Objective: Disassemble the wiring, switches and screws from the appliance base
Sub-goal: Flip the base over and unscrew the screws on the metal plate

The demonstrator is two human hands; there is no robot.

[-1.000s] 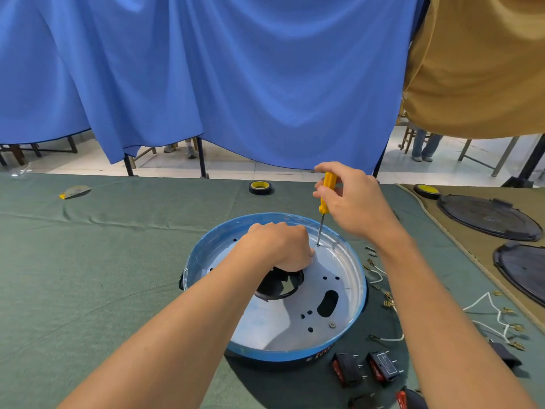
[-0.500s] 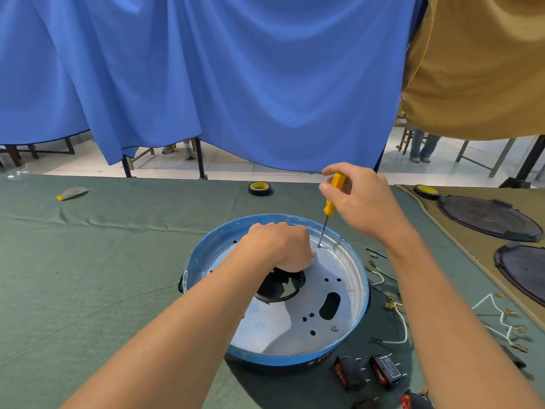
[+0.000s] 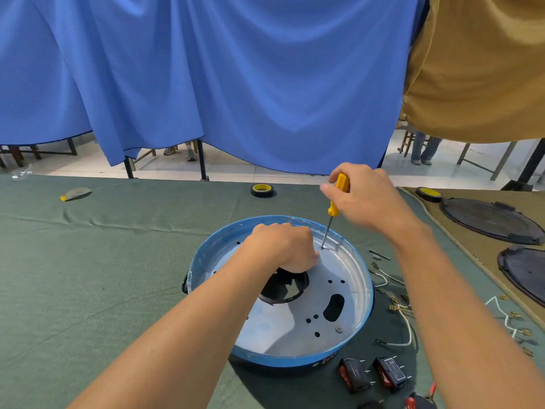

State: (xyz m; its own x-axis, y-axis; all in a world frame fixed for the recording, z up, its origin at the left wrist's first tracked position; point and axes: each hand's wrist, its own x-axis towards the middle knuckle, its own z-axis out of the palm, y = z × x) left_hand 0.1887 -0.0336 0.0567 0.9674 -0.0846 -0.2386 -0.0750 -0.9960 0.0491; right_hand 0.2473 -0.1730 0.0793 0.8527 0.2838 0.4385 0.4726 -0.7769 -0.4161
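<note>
Appliance base braced by left hand curled at centre hole; right hand clenched round yellow screwdriver, tip kept on mid-frame screw, loosening unfinished.

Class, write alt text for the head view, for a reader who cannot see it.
A right hand holds a yellow screwdriver, tip down on the far side of a round blue-rimmed base, while the left hand grips the base at its centre hole. Switches and wires lie on the green cloth beside it.
</note>
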